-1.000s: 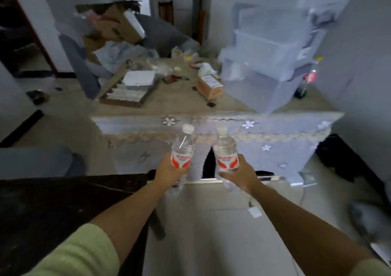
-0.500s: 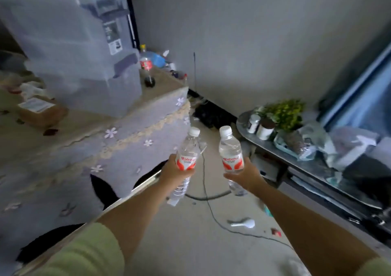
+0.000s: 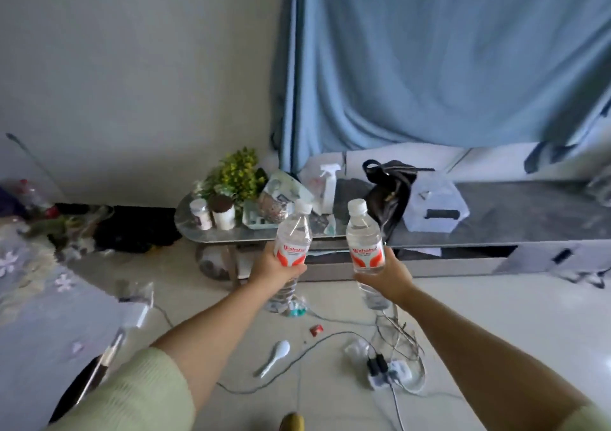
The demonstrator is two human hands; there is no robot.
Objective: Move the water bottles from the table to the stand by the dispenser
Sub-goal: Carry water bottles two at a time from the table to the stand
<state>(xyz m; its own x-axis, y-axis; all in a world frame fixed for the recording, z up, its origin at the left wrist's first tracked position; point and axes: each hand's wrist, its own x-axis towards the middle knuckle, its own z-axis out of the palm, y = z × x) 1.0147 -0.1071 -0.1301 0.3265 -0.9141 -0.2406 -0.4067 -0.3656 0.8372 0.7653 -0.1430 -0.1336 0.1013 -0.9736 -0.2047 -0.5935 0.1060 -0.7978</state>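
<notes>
I hold two clear water bottles with white caps and red-and-white labels out in front of me, both upright. My left hand [image 3: 276, 270] grips the left bottle [image 3: 293, 237] around its middle. My right hand [image 3: 386, 277] grips the right bottle [image 3: 363, 234] from the right side. Both bottles hang in the air above the floor, in front of a low grey stone-topped stand [image 3: 496, 219] along the blue curtain. No dispenser is in view.
The stand holds a black handbag [image 3: 390, 192], a spray bottle [image 3: 329, 182], a white box [image 3: 436, 207], jars and a green plant [image 3: 238, 172]. Cables, a power strip [image 3: 385, 369], a white spoon [image 3: 276, 356] and scraps lie on the floor. The cloth-covered table's corner [image 3: 49, 298] is at left.
The view has swung right, from the cluttered table to the low stand and blue curtain. Both hands kept their grip on the bottles, held out ahead.
</notes>
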